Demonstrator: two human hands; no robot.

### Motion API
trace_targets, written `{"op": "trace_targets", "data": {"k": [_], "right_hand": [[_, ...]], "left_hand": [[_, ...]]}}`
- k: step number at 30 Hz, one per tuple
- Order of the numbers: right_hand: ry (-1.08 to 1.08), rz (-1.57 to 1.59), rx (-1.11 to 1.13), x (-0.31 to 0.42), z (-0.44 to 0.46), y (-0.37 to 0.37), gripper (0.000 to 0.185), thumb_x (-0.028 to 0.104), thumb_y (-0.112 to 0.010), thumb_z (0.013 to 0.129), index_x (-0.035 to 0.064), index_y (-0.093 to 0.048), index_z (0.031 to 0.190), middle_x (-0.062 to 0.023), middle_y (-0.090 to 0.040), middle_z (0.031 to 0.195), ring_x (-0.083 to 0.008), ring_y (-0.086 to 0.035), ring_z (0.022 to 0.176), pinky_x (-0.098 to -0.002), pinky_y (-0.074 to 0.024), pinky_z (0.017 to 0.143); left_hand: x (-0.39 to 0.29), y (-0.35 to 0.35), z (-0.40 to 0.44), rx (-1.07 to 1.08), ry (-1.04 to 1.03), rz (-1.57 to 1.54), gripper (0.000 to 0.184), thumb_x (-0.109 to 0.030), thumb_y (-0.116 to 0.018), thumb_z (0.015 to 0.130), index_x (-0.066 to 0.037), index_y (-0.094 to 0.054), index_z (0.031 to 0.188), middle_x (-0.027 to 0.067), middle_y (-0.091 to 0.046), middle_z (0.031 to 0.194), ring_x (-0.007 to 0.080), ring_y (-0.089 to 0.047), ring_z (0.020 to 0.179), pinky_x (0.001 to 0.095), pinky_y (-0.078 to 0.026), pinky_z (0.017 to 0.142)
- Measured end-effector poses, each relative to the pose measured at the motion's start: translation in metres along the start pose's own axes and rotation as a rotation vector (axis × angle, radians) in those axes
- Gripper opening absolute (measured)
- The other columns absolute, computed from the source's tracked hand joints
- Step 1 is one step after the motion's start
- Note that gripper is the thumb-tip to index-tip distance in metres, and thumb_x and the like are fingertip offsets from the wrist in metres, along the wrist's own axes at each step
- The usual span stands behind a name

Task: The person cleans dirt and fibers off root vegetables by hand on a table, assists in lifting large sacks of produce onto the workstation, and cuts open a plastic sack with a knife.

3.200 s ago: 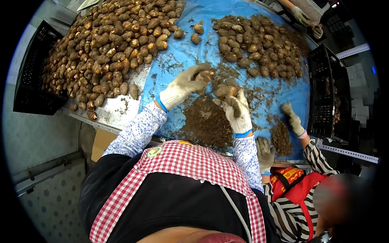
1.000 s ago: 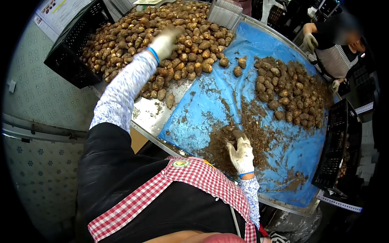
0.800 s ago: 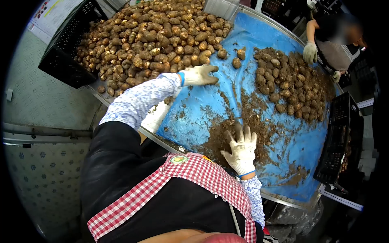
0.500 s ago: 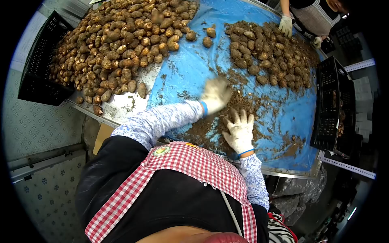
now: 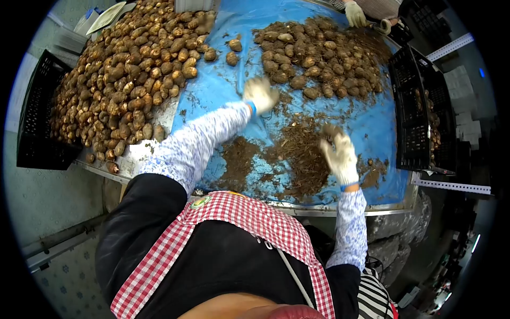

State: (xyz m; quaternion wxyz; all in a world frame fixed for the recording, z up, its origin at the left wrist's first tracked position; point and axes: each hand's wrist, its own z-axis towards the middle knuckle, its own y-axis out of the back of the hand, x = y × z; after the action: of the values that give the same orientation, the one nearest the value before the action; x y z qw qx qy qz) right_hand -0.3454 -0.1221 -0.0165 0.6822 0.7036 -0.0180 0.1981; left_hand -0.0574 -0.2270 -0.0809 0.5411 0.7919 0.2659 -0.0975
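My left hand [image 5: 260, 95], in a white work glove smeared by motion, is over the blue plastic sheet [image 5: 234, 80], at the near left side of a pile of brown, dirt-covered taro corms [image 5: 319, 58]. I cannot make out whether its fingers hold anything. Further right, my right hand [image 5: 341, 159] wears a similar glove with soiled fingertips. Its fingers look spread, beside a patch of loose soil and root fibres [image 5: 305, 159]. To the left lies a larger heap of cleaner taro corms [image 5: 127, 80].
Black plastic crates stand at the left [image 5: 40, 117] and right [image 5: 419, 111] table ends, the right one with some corms in it. A co-worker's gloved hand [image 5: 355, 14] is at the far side of the dirty pile. Two loose corms [image 5: 232, 58] lie between the heaps.
My left hand has moved away from me toward the dirty corms. My right hand has shifted right, and the soil is more gathered beside it. The camera view has also shifted.
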Motion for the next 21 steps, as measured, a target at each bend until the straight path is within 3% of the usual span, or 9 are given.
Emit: {"op": "trace_targets", "data": {"k": [3,4,5,8,10,15,18,19,21], "right_hand": [[0.301,0.222,-0.287,0.026,0.071,0.013,0.03,0.03,-0.062,0.095,0.0085,-0.064,0.116,-0.0096,-0.071,0.096,-0.0203,-0.068,0.075,-0.0314,-0.0575,0.066],[0.228,0.254,-0.166,0.051,0.09,0.024,0.027,0.028,-0.058,0.097,0.0083,-0.065,0.114,-0.0088,-0.071,0.091,-0.019,-0.067,0.07,-0.0307,-0.0568,0.063],[0.275,0.215,-0.158,0.053,0.115,0.008,0.023,0.025,-0.055,0.098,0.0087,-0.065,0.112,-0.0087,-0.071,0.092,-0.0198,-0.067,0.068,-0.0319,-0.0564,0.061],[0.28,0.069,-0.006,0.09,0.165,-0.02,0.022,0.016,-0.051,0.096,0.0094,-0.065,0.111,-0.0102,-0.072,0.094,-0.0246,-0.069,0.072,-0.0383,-0.0565,0.064],[0.42,-0.052,-0.109,0.1,0.19,-0.053,0.028,0.019,-0.056,0.091,0.0083,-0.065,0.116,-0.011,-0.071,0.097,-0.0288,-0.069,0.086,-0.0423,-0.0559,0.074],[0.292,-0.216,-0.123,0.113,0.215,-0.122,0.043,0.016,-0.061,0.084,0.0052,-0.058,0.125,-0.017,-0.067,0.11,-0.0351,-0.065,0.104,-0.0456,-0.0522,0.088],[0.22,-0.064,0.021,0.119,0.195,-0.098,0.046,0.021,-0.064,0.083,0.0002,-0.057,0.124,-0.02,-0.067,0.112,-0.0337,-0.066,0.101,-0.0448,-0.0527,0.088],[0.234,0.029,0.021,0.108,0.195,-0.109,0.051,0.026,-0.065,0.083,-0.0015,-0.056,0.126,-0.0219,-0.066,0.115,-0.0332,-0.066,0.102,-0.0435,-0.0527,0.089],[0.19,0.112,0.18,0.099,0.186,-0.114,0.057,0.03,-0.064,0.089,-0.0031,-0.052,0.133,-0.0251,-0.061,0.127,-0.0312,-0.064,0.111,-0.039,-0.0513,0.095]], "left_hand": [[-0.048,-0.021,-0.083,0.198,-0.445,0.347,0.048,-0.025,-0.057,0.093,0.008,-0.052,0.127,0.0254,-0.059,0.113,0.0314,-0.064,0.092,0.0407,-0.058,0.076],[-0.006,-0.091,-0.075,-0.253,-0.988,0.21,0.058,-0.027,-0.058,0.094,0.004,-0.044,0.141,0.03,-0.054,0.129,0.0376,-0.061,0.11,0.0441,-0.056,0.089],[-0.036,-0.044,-0.106,0.516,-0.619,0.037,0.057,-0.028,-0.054,0.097,-0.002,-0.04,0.145,0.0288,-0.048,0.139,0.0369,-0.056,0.121,0.0504,-0.05,0.099],[-0.039,0.014,-0.132,0.632,-0.34,0.031,0.056,-0.032,-0.041,0.103,-0.007,-0.03,0.152,0.0216,-0.034,0.154,0.0284,-0.06,0.118,0.0333,-0.06,0.084],[-0.004,0.028,-0.126,0.34,-0.33,-0.05,0.054,-0.021,-0.049,0.099,-0.008,-0.035,0.15,0.0221,-0.039,0.15,0.0255,-0.069,0.101,0.0178,-0.055,0.046],[0.081,0.043,-0.172,0.079,-0.019,-0.292,0.058,-0.015,-0.056,0.095,0.002,-0.035,0.146,0.0273,-0.047,0.139,0.0399,-0.053,0.124,0.0387,-0.051,0.103],[0.117,-0.013,-0.193,0.04,-0.251,-0.049,0.056,-0.016,-0.057,0.096,0.001,-0.037,0.145,0.0265,-0.048,0.14,0.0368,-0.054,0.124,0.0377,-0.052,0.101],[0.061,0.019,-0.21,0.392,0.143,-0.048,0.054,-0.019,-0.056,0.096,-0.001,-0.04,0.145,0.025,-0.048,0.142,0.0321,-0.055,0.124,0.0363,-0.052,0.101],[0.057,0.026,-0.21,0.429,-0.171,-0.25,0.05,-0.02,-0.047,0.1,-0.002,-0.04,0.146,0.0226,-0.048,0.143,0.0281,-0.056,0.124,0.0347,-0.051,0.102]]}}
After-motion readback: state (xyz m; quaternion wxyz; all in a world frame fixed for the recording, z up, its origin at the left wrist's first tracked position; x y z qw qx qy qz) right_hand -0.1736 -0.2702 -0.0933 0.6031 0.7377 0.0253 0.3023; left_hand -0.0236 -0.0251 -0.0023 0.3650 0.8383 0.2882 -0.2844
